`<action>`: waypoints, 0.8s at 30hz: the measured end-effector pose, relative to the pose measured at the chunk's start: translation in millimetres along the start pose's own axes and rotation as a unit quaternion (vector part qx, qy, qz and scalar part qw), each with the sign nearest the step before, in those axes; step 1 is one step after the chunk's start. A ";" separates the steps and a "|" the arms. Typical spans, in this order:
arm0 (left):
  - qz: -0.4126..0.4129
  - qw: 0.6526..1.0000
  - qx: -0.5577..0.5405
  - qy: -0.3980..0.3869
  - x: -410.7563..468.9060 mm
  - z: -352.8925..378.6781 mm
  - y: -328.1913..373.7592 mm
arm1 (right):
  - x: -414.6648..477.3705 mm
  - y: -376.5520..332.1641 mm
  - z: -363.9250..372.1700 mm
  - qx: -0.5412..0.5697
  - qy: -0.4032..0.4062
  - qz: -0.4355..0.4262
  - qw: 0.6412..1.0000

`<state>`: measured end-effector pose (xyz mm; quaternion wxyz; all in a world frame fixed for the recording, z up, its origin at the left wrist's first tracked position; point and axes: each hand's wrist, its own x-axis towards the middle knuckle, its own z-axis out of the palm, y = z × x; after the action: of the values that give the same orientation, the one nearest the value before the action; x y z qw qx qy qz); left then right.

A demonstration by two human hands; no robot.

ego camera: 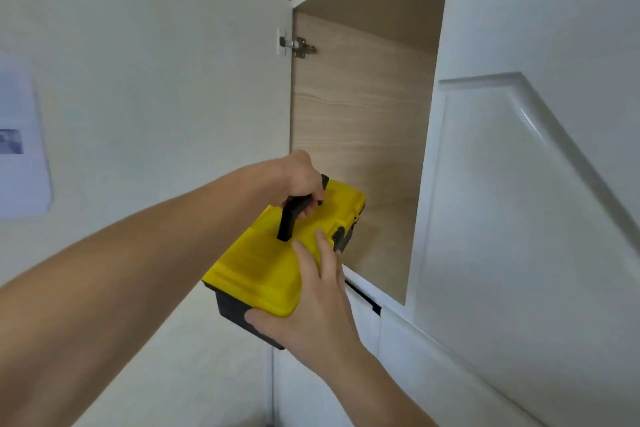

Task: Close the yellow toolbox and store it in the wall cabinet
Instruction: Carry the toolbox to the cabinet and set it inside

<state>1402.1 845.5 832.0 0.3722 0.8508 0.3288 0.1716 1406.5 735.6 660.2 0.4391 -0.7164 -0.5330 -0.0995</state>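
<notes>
Left hand [300, 179] grips black handle [288, 222]; toolbox [261, 270] lid yellow, closed.

Left forearm [138, 270]: bare, fills lower left of frame, very broad at left edge, tapering toward centre. Left hand [300, 180]: bare, back and knuckles showing, centre of frame. Right forearm [374, 381]: bare, slimmer, at bottom edge right of centre. Right hand [313, 295]: bare, back showing, long fingers, lower centre.
</notes>
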 end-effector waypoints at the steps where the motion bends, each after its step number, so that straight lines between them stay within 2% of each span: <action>1: 0.013 1.000 -0.001 -0.014 22.4 3.8 2.7 | 15.2 12.2 2.8 -0.006 0.009 0.009 1.000; 6: 0.056 0.994 -0.041 -0.086 126.9 26.2 16.1 | 86.1 71.7 11.2 -0.063 0.046 0.054 0.995; 11: 0.086 0.982 -0.048 -0.159 203.9 60.5 30.4 | 132.3 121.8 10.6 -0.104 0.036 0.117 0.987; 15: 0.111 0.978 -0.029 -0.176 248.9 88.4 39.8 | 152.6 155.5 7.6 -0.130 0.019 0.167 0.977; 24: 0.146 0.966 -0.019 -0.211 305.6 143.5 51.6 | 176.3 192.3 2.4 -0.137 0.048 0.237 0.961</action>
<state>1722.9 954.6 789.7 0.4199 0.8995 0.1115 0.0469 1642.0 847.7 665.8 0.3727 -0.8698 -0.3076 -0.0997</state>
